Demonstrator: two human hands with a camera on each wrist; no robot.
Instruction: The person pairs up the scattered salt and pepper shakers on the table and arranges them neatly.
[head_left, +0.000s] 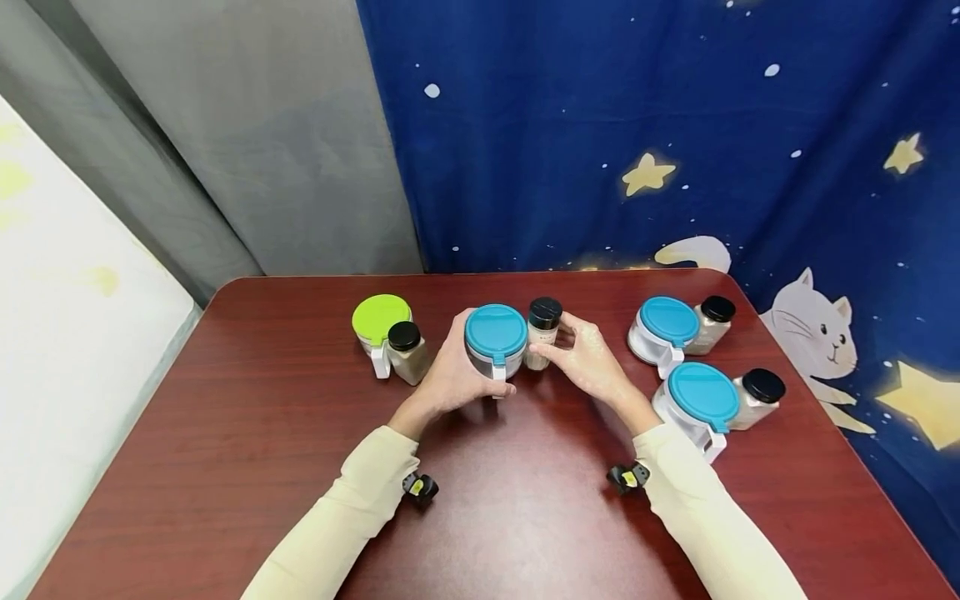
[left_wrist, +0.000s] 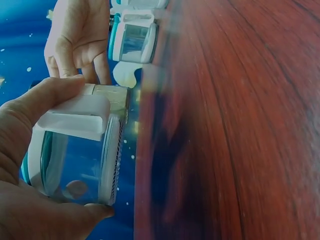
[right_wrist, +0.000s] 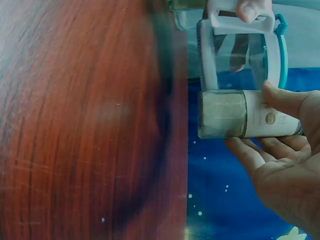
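My left hand (head_left: 452,372) grips a clear seasoning jar with a blue lid and white handle (head_left: 496,333), fingers round its far side and thumb by the handle. In the left wrist view the clear wall of this seasoning jar (left_wrist: 75,165) shows. Right beside it, my right hand (head_left: 592,364) holds a spice bottle with a black lid (head_left: 544,315) between thumb and fingers. The right wrist view shows the spice bottle (right_wrist: 225,114) with pale contents and a white label, close against the seasoning jar (right_wrist: 240,55).
Left of my hands stand a green-lidded jar (head_left: 381,319) and a black-lidded bottle (head_left: 407,354). To the right are two blue-lidded jars (head_left: 670,321) (head_left: 702,393), each beside a black-lidded bottle (head_left: 716,310) (head_left: 762,387). A curtain (head_left: 525,150) hangs behind the table (head_left: 247,433).
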